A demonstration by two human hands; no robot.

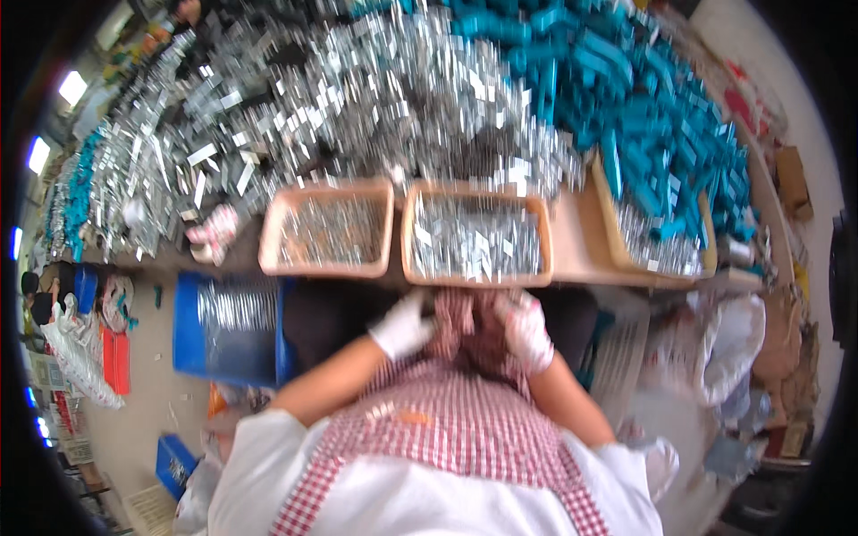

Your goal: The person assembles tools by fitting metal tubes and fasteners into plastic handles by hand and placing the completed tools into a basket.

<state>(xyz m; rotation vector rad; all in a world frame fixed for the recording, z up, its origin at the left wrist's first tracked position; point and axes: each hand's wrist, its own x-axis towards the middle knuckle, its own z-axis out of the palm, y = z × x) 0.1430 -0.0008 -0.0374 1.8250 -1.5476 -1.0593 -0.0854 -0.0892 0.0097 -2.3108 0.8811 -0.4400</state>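
Left hand [404, 326] and right hand [527, 330], white gloves, low on checked apron [447, 420]; grip hidden, cannot tell; tan tray [474, 234] of metal bits just ahead, easy reach

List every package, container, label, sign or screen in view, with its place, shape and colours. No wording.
Left tray: bench edge, rectangular, tan, full of small metal parts.
Middle tray: right of it, rectangular, tan, holds shiny metal pieces, above the left hand and right hand.
Right tray: further right, tan, angled.
Blue crate: floor at left, rectangular, holds metal pieces.
Cardboard boxes: far right, brown.
No labels, signs or screens that I can make out.
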